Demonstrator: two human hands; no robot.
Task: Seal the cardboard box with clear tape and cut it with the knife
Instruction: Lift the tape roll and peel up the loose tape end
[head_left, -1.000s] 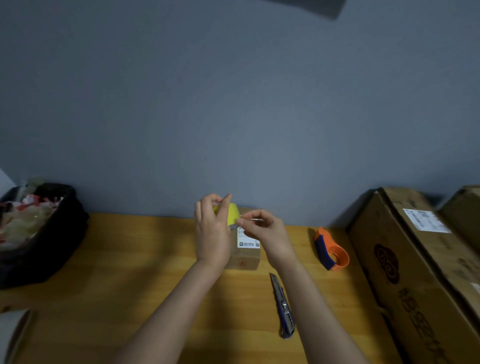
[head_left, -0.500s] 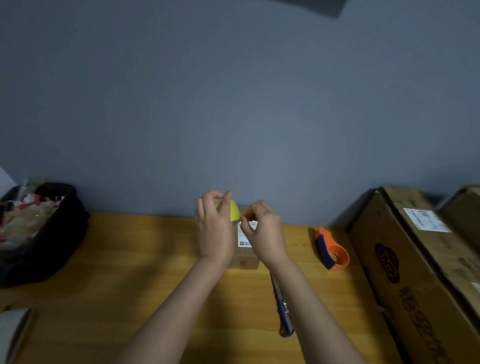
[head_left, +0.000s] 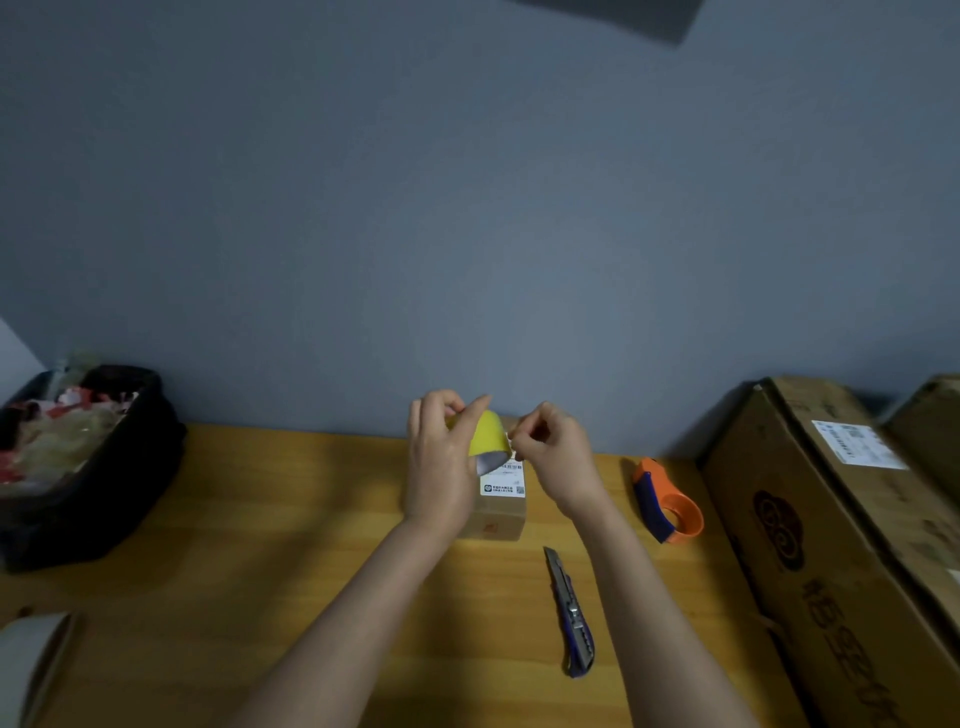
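Small cardboard box (head_left: 498, 514) set near the back edge of the wooden tabletop (head_left: 291, 519), close to the grey wall, white printed label on its upper face. Partly hidden behind both hands. Yellow tape roll (head_left: 488, 435) held above the box, raised off it. Left hand (head_left: 439, 462) wrapped round the roll, fingers (head_left: 470, 415) curled over the top. Right hand (head_left: 553, 457) at the roll's right edge, thumb and forefinger pinched together, seemingly on the tape's loose end; too small and dim to confirm. Utility knife (head_left: 571, 613) flat on the tabletop, nearer the camera than the box, between the two forearms, untouched. Orange and blue tape dispenser (head_left: 665, 501) to the right of the box, apart from it. Large cardboard carton (head_left: 810, 545) lying along the right side, label on top. Black bin (head_left: 88, 467) with crumpled scraps at far left. Pale roll (head_left: 31, 660) at lower left corner, cut off by the frame.
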